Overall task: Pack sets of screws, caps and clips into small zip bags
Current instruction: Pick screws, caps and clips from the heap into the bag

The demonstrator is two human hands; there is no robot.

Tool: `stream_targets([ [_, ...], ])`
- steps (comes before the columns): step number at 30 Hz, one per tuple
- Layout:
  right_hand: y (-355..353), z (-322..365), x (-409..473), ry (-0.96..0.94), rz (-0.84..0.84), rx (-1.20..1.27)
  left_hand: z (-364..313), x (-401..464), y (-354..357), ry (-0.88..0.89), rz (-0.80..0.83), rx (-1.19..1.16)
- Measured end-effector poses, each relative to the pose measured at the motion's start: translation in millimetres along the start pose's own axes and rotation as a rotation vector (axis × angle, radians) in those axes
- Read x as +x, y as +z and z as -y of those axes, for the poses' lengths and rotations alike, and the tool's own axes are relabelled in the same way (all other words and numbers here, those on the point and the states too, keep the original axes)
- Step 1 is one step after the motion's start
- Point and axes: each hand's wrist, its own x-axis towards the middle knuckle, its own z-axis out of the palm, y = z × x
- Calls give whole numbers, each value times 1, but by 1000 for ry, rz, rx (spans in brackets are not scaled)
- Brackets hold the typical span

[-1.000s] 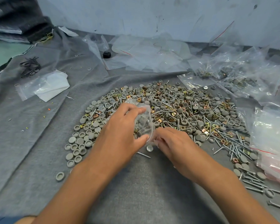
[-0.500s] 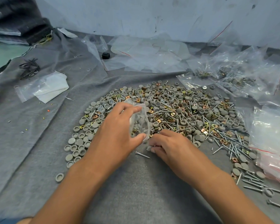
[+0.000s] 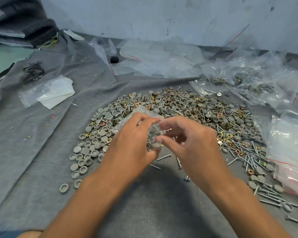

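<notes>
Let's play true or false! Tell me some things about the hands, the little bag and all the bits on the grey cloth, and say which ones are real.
1. The left hand holds a small clear zip bag with grey caps inside. True.
2. The right hand rests flat on the cloth, far from the bag. False: it is raised at the bag, its fingers at the bag's top edge.
3. The pile on the grey cloth mixes grey caps, screws and brass-coloured clips. True.
4. A small black object lies near the clear bags at the back. True.
5. The cloth under the parts is bright red. False: it is grey.
</notes>
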Motion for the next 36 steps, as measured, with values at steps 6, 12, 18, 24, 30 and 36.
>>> stream_targets([
  [6, -2, -21, 0, 121, 39, -116, 8, 1, -6, -13, -17, -8],
  [12, 22, -25, -10, 42, 317, -436, 13, 3, -9, -33, -41, -33],
  [18, 25, -20, -12, -14, 321, -486, 13, 1, -8, -26, -45, -31],
  [24, 24, -19, -12, -12, 351, -434, 12, 1, -9, -27, -43, -37],
  [30, 20, -25, -11, 76, 331, -205, 11, 1, -8, -23, -26, -35],
  [36, -5, -17, 3, -2, -185, -15, 7, 1, -8, -8, -23, -39],
])
